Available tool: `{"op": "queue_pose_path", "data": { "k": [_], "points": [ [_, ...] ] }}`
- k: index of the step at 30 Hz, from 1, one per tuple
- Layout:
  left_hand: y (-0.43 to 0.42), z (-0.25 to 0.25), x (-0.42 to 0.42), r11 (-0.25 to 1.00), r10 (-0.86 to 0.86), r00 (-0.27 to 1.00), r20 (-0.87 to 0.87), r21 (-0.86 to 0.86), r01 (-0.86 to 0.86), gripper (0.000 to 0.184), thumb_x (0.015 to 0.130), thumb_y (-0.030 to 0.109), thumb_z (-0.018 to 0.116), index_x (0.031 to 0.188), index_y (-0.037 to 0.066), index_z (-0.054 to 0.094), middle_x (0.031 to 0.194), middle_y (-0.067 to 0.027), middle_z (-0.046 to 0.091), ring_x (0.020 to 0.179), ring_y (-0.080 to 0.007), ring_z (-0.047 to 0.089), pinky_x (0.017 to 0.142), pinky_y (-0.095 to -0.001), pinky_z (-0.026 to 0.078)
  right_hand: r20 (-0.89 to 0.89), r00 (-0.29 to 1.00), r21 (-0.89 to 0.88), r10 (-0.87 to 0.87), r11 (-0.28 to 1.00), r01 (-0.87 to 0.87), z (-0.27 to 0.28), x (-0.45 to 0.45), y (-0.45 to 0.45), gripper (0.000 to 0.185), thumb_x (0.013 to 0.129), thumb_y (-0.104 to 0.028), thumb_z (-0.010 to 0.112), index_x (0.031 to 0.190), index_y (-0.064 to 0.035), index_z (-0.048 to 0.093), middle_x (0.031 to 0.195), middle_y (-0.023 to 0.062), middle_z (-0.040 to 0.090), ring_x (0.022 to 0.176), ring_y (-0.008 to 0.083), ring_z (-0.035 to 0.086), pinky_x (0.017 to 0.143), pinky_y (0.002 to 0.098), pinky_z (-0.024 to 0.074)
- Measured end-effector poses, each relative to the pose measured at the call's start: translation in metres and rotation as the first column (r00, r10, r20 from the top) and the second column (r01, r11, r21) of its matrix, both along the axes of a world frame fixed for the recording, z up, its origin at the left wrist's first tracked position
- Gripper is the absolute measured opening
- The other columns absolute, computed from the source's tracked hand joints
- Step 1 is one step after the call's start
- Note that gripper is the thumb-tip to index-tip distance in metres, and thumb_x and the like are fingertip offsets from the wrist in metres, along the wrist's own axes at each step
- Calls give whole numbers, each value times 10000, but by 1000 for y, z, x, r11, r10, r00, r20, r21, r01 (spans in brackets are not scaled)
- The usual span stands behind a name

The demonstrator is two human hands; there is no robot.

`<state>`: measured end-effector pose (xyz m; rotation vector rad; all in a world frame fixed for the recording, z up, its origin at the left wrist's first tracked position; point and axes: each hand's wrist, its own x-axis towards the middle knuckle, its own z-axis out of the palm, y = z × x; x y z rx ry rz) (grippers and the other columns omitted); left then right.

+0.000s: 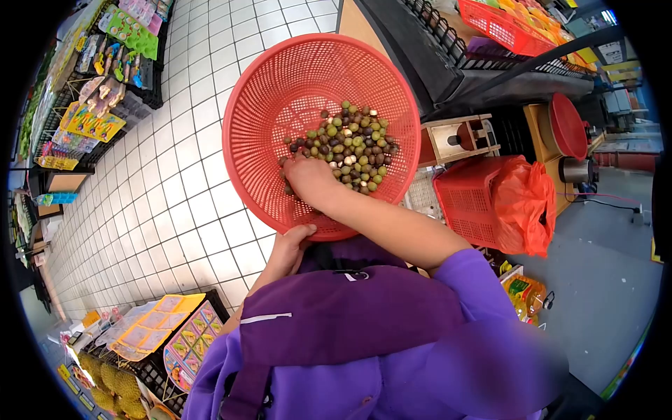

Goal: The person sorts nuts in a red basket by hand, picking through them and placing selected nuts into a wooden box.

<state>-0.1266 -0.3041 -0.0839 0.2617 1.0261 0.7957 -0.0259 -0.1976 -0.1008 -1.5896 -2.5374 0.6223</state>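
Observation:
A large red plastic basket (252, 91) with meshed walls is tilted in front of my body. In its lower part lies a loose pile of small round nuts or fruits (350, 143), green, brown and dark purple, with a few whitish ones among them. My left hand (288, 246) grips the near rim, its thumb over the edge and the other fingers hidden below. Inside the basket, my right hand (311, 180) reaches into the left side of the pile with curled fingers. What its fingertips hold, if anything, is hidden.
Racks of packaged goods (129, 42) stand at the left, and more trays (150, 325) at the lower left near some durians (112, 381). To the right are a red crate (469, 199) with a red plastic bag (521, 203), and oil bottles (528, 294). A produce stand (490, 66) rises behind.

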Motion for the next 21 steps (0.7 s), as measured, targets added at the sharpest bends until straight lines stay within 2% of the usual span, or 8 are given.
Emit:
{"op": "queue_pose_path", "data": {
  "k": [5, 9, 11, 12, 13, 14, 17, 21],
  "points": [
    [-3, -2, 1, 999, 34, 996, -79, 34, -31, 371, 757, 11, 497, 1120, -39, 441, 1004, -118, 574, 901, -207, 576, 837, -346, 455, -10, 984, -163, -180, 971, 176, -12, -9, 8, 114, 743, -82, 529, 795, -41, 621, 786, 144, 629, 753, 273, 628, 601, 358, 507],
    [-2, -12, -5, 997, 70, 997, -35, 20, -70, 355, 748, -7, 516, 1096, -38, 456, 978, -109, 583, 894, -199, 584, 813, -351, 476, -260, 929, -187, -265, 957, 221, -22, 2, 5, 124, 729, -120, 573, 809, -50, 637, 753, 126, 634, 662, 243, 628, 599, 351, 495],
    [1, -11, -7, 995, 88, 995, -45, 41, -86, 364, 745, -8, 516, 1102, -42, 453, 986, -113, 582, 896, -204, 584, 815, -353, 478, -556, 680, -614, -477, 788, 51, -21, 21, 9, 149, 727, -147, 621, 819, -30, 619, 697, 100, 624, 602, 168, 610, 547, 281, 474],
    [2, -10, -9, 992, 114, 992, -55, 56, -111, 372, 743, -9, 516, 1107, -47, 449, 995, -116, 582, 899, -208, 585, 817, -355, 480, -708, 386, -665, -591, 742, -82, -34, 28, 10, 155, 757, -139, 634, 861, -25, 617, 691, 48, 606, 538, 79, 539, 447, 218, 403],
    [3, -11, -14, 994, 104, 993, -54, 49, -101, 372, 743, -9, 516, 1107, -47, 449, 995, -116, 582, 899, -208, 585, 817, -355, 480, -547, 288, -835, -786, 535, -128, 12, 49, 11, 155, 787, -134, 616, 888, -17, 605, 694, 28, 589, 487, 42, 462, 386, 179, 315],
    [6, -13, -20, 990, 139, 989, -48, 43, -137, 393, 741, -3, 517, 1124, -52, 437, 1018, -126, 576, 912, -217, 584, 820, -356, 481, -579, 137, -807, -804, 541, -236, 22, 71, 9, 188, 778, -137, 631, 921, -21, 591, 696, 16, 568, 457, 21, 382, 377, 151, 255],
    [13, -9, -34, 977, 190, 981, -34, 103, -185, 417, 747, 21, 509, 1143, -79, 424, 1074, -161, 557, 967, -256, 569, 844, -379, 480, -570, -190, -704, -799, 595, -388, 10, 141, 2, 171, 809, -146, 580, 926, -23, 572, 730, 29, 549, 518, 41, 430, 421, 147, 315],
    [19, -9, -58, 971, 216, 963, -162, 142, -194, 462, 754, 50, 503, 1171, -102, 372, 1117, -177, 524, 1011, -255, 547, 911, -369, 449, -482, -340, -781, -808, 571, -251, 7, 184, -12, 217, 845, -219, 511, 929, -24, 558, 861, 85, 594, 793, 151, 588, 595, 237, 506]
  ]
}}
